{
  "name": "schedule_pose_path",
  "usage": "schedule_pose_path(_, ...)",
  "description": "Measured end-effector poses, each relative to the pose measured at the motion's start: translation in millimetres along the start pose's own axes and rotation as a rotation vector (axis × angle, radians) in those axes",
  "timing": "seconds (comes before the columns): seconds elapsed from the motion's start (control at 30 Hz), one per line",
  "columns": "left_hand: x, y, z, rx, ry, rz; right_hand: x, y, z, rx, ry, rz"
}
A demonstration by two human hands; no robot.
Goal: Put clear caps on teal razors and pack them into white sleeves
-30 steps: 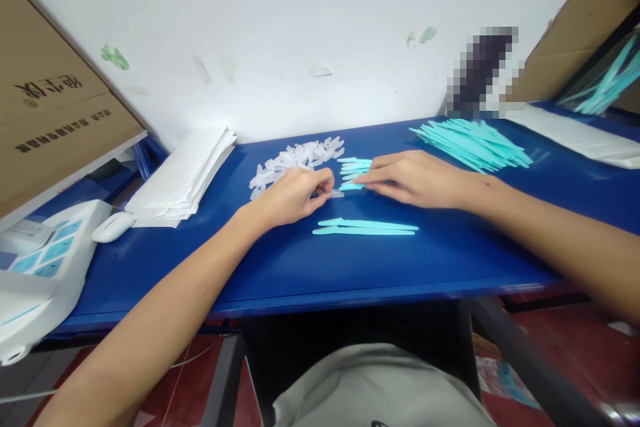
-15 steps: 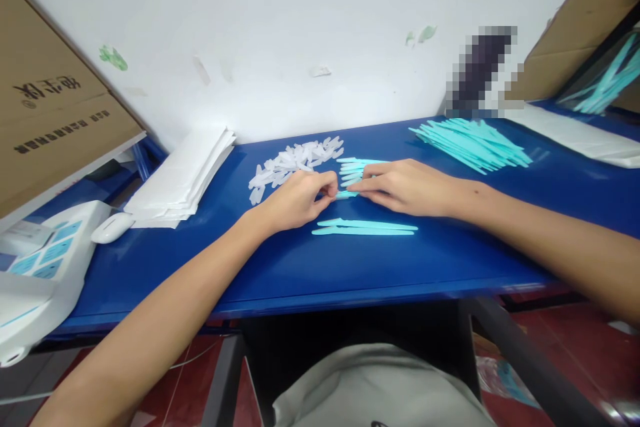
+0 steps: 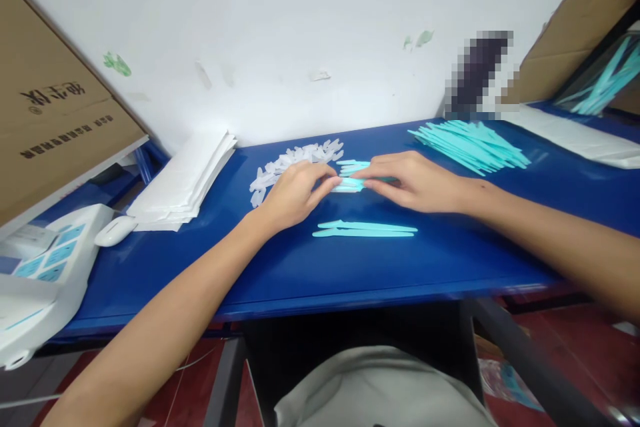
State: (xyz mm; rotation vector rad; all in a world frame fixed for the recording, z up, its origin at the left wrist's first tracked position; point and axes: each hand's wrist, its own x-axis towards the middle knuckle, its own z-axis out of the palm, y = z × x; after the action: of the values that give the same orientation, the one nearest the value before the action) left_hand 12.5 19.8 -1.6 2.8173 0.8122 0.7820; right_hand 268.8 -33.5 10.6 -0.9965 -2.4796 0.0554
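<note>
Several turquoise eyebrow razors [image 3: 351,185] lie side by side between my two hands, just above or on the blue table. My left hand [image 3: 297,195] pinches their left, whitish ends between thumb and fingers. From the other side my right hand [image 3: 413,179] closes thumb and fingers on the turquoise handles, hiding part of them. Behind the fingers more turquoise razors [image 3: 350,165] show partly. Two loose razors [image 3: 370,229] lie parallel nearer the table's front. A heap of translucent caps [image 3: 280,171] spreads just beyond my left hand.
A big pile of turquoise razors [image 3: 473,147] lies at the back right. White paper sleeves [image 3: 180,180] are stacked at left, beside a white machine [image 3: 55,280] and a cardboard box [image 3: 60,107]. A white wall [image 3: 300,33] bounds the table's back.
Both hands have shifted slightly away from me, and the right thumb has opened out along the razors. More of the grouped razors shows between the fingers. The two loose razors stay put.
</note>
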Motion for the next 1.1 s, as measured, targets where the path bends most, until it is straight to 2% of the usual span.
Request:
schedule_pose_path(0.13, -1.1, -0.6, -2.4, 0.145, -0.072, 0.028, 0.9, -0.4, 3.0, 0.140, 0.009, 0.040)
schedule_pose_path(0.37, -3.5, 2.5, 1.6, 0.089, -0.031, 0.111, 1.7, -0.9, 1.6, 0.331, -0.038, 0.093)
schedule_pose_path(0.53, -4.4, 7.9, 4.2, -0.012, 0.049, 0.116, 3.5, -8.7, -4.8, 0.435, -0.027, 0.162)
schedule_pose_path(0.63, -2.7, 9.6, 2.8, 0.008, 0.038, 0.141, 4.4, -9.6, -7.4, 0.448, -0.035, 0.162)
schedule_pose_path(0.77, 1.3, 3.5, -1.2, 0.025, -0.048, 0.134, 3.7, -3.7, -13.1, 0.278, -0.046, 0.113)
schedule_pose_path(0.9, 1.8, -15.3, -10.0, -0.038, 0.096, -0.054, 0.8, 13.0, -15.6, -0.022, 0.014, 0.147)
schedule_pose_path(1.0, -0.9, -32.1, -18.6, 0.029, 0.118, -0.138, -0.5, 30.5, -7.4, -0.180, 0.044, 0.204)
schedule_pose_path(1.1, -3.2, -43.2, -23.9, 0.103, 0.135, -0.219, 0.6, 42.5, 5.5, -0.235, 0.081, 0.273)
